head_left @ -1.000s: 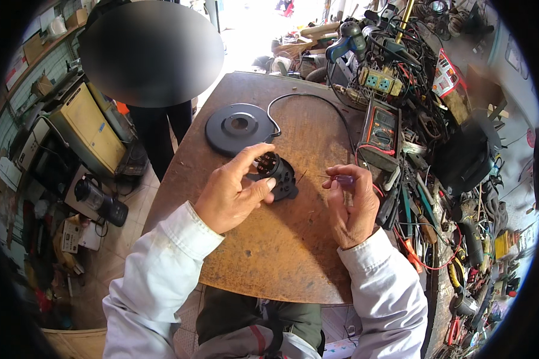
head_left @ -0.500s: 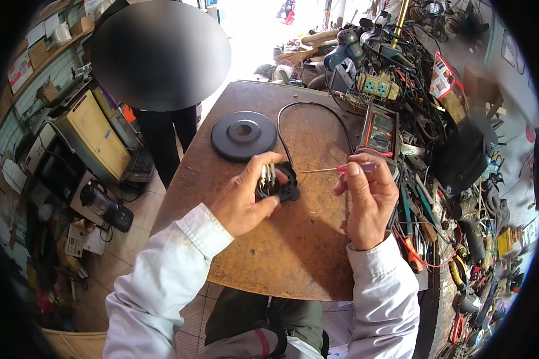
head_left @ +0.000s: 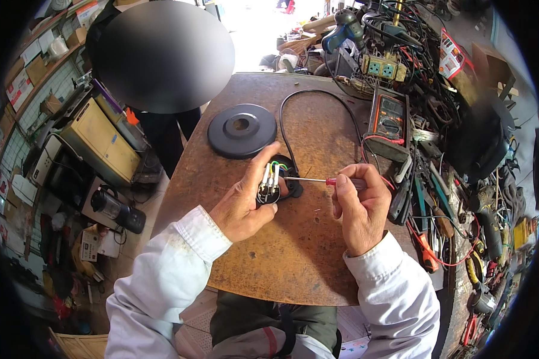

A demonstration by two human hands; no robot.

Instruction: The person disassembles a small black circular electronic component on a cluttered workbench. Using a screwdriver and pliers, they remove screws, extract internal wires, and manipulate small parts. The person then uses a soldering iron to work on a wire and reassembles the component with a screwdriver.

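Observation:
My left hand (head_left: 244,203) is closed around a small black round electrical part (head_left: 290,190), whose open side shows white-sleeved wires and a bit of green and yellow. Its exact kind I cannot make out. Between thumb and fingers, my right hand (head_left: 360,206) grips a screwdriver (head_left: 310,179) with a translucent red handle. The thin shaft points left, and its tip is at the black part's edge; whether they touch is unclear. A black cable (head_left: 317,91) loops from near the part across the table. Beyond my left hand lies a black round base (head_left: 241,130) with a central hole.
The worn wooden table (head_left: 269,269) carries a multimeter (head_left: 389,116) at its right, beside pliers and an orange-handled screwdriver (head_left: 426,251). Cables, a blue power tool (head_left: 343,31) and a socket box (head_left: 382,67) crowd the far right. A person (head_left: 172,128) stands at the far left.
The screwdriver has moved left, bringing its tip to the black part. The part is turned so its white-sleeved wires show more clearly. The view has shifted slightly.

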